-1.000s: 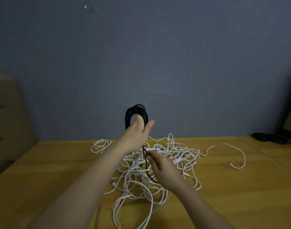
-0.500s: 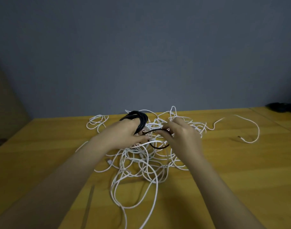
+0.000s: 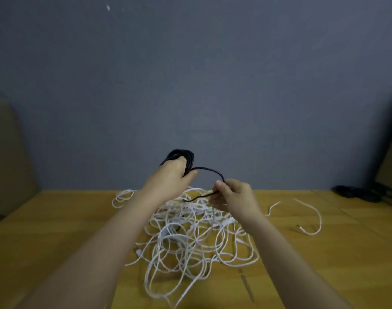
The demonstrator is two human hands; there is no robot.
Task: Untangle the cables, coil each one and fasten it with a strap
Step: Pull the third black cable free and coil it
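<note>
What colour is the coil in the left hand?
Black. The coil shows best in the head view, gripped by the left hand.

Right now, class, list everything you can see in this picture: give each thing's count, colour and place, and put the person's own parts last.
black cable coil: one, black, held up above the table in the left hand; its loose end arcs over to the right hand
white cables: a tangled heap, count cannot be told, white, middle of the table
table: one, yellow-brown wood, under the heap
dark objects: black, far right edge of the table, too dim to identify
cardboard box: one, brown, far left
wall: grey-blue, behind
left hand: fingers curled round the coil
right hand: fingers pinch the black cable's end
</note>
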